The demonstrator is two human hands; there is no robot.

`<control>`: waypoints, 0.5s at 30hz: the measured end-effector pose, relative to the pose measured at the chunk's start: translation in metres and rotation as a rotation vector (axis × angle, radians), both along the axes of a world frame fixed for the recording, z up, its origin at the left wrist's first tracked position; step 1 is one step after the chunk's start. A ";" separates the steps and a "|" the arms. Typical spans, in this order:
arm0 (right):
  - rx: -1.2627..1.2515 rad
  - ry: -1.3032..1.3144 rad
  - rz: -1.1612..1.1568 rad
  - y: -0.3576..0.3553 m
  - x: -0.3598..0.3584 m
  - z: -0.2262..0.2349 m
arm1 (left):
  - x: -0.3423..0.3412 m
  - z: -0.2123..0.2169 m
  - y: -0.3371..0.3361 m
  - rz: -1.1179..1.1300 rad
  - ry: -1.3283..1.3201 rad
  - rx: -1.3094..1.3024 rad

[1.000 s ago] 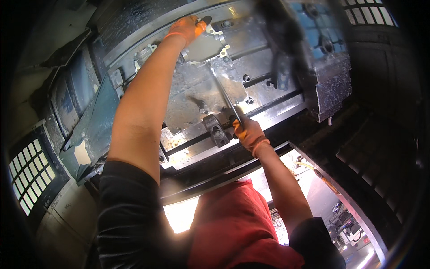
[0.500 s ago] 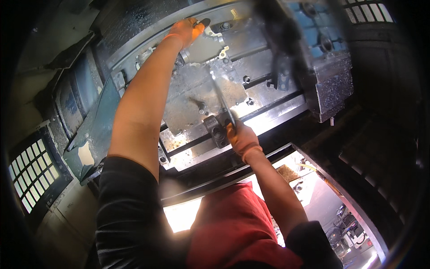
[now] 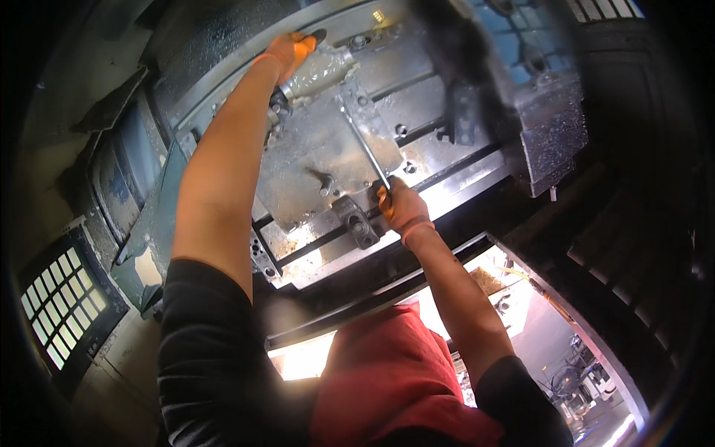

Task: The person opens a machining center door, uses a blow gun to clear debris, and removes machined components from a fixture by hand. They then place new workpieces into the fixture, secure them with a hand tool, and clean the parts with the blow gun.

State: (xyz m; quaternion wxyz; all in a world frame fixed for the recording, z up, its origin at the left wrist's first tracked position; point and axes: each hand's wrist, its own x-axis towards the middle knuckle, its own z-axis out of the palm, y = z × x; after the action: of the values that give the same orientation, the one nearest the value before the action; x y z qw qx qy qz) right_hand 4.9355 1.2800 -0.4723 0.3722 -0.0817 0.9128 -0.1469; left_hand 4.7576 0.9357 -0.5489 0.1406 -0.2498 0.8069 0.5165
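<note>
Metal rod (image 3: 364,147) — gripped, slanting over plate (image 3: 294,160)

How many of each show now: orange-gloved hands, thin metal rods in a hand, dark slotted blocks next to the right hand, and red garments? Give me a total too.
Orange-gloved hands: 2 (left hand, right hand)
Thin metal rod: 1
Dark slotted block: 1
Red garment: 1
Total: 5

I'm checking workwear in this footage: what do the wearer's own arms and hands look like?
The left hand and right hand wear orange gloves ending around the wrists. Black sleeves stop near the elbows. No cables or markings stand out.
</note>
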 end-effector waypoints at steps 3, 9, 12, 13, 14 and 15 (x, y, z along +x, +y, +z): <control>-0.276 0.000 -0.170 0.021 0.011 0.013 | 0.000 0.040 0.030 0.029 -0.150 -0.109; -0.163 -0.140 0.047 0.098 0.069 0.019 | 0.005 0.095 0.049 -0.028 -0.054 0.112; -0.112 -0.199 -0.068 0.118 0.099 0.038 | 0.000 0.157 0.117 -0.047 -0.013 -0.133; -0.107 -0.175 -0.061 0.125 0.108 0.042 | 0.001 0.161 0.134 -0.127 0.120 -0.382; -0.098 -0.150 -0.063 0.130 0.117 0.046 | 0.002 0.158 0.156 -0.163 0.235 -0.472; -0.150 -0.164 -0.145 0.133 0.122 0.053 | 0.002 0.152 0.177 -0.200 0.350 -0.561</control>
State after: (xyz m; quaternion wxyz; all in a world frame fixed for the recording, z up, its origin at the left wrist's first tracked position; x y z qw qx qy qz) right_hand 5.0576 1.4126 -0.4190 0.4270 -0.0306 0.8691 -0.2478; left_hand 4.7594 1.1122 -0.3972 -0.0242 -0.1061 0.9498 0.2932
